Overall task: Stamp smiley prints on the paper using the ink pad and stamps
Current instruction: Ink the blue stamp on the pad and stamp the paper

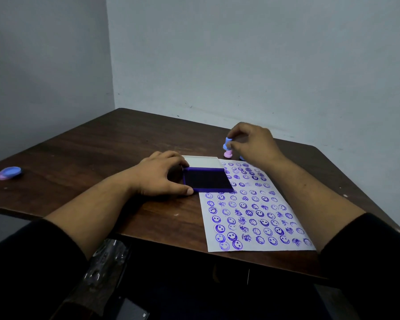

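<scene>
A white paper [252, 247] covered with several rows of purple smiley prints lies on the brown table [97, 153]. An open purple ink pad [207, 180], its white lid [202, 161] folded back, rests on the paper's far left corner. My left hand [164, 174] grips the pad's left side, thumb at its near corner. My right hand [252, 142], past the paper's far edge, pinches a blue stamp [227, 142] in its fingertips. A pink stamp [228, 154] stands just below it on the table. Another blue piece [242, 158] peeks out under my right wrist.
A pink and blue round cap or stamp [9, 173] lies at the table's far left edge. Grey walls close off the corner behind the table. A dark object with shiny wrapping [106, 257] sits below the table's front edge.
</scene>
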Demonstrator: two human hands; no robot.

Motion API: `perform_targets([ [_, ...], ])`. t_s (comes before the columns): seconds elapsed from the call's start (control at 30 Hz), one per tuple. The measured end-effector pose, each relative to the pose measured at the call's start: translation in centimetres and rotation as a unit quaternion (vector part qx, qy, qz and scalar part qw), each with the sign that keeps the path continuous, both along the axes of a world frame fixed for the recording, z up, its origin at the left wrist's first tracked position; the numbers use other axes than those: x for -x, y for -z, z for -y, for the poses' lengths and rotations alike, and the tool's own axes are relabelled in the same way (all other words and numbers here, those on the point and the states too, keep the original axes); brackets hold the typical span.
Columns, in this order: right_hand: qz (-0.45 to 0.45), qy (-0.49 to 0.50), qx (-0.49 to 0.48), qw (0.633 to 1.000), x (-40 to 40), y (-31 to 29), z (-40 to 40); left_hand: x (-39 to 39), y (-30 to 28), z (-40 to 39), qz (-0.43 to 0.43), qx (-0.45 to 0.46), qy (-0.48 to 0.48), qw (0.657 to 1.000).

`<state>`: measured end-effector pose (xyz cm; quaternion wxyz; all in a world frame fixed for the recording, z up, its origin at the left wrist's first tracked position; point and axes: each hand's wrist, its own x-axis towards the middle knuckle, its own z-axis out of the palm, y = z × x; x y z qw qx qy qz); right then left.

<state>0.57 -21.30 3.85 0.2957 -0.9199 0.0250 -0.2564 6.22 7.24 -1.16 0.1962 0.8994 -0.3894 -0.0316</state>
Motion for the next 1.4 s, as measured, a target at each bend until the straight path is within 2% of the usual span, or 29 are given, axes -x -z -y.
perform_targets([
  [0.2, -0.019, -0.065, 0.017, 0.998, 2.9, 2.0, -2.8, 0.0, 0.0, 0.0, 0.005, 0.000, 0.000, 1.000],
  [0.3, -0.054, -0.062, 0.039, 0.996, 3.8, 2.5, -3.6, 0.0, 0.1, 0.1, 0.009, 0.006, 0.000, 1.000],
  [0.4, -0.042, -0.061, 0.065, 0.995, 3.8, 3.5, -3.4, 0.0, 0.1, 0.1, 0.009, 0.003, 0.001, 1.000],
  [0.57, -0.048, -0.094, 0.045, 0.993, 3.6, 4.5, -3.0, 0.0, 0.0, 0.1, 0.010, 0.000, 0.001, 1.000],
  [0.87, -0.049, -0.071, 0.064, 0.994, 4.0, 4.6, -3.2, 0.3, 0.0, 0.1, 0.009, -0.003, -0.003, 1.000],
  [1.17, -0.094, -0.047, 0.054, 0.993, 3.7, 4.7, -2.9, -0.1, 0.4, 0.1, 0.012, -0.002, -0.003, 1.000],
  [1.4, -0.072, -0.060, 0.048, 0.994, 4.2, 4.5, -3.7, -0.3, 0.6, 0.1, 0.015, 0.000, 0.001, 1.000],
])
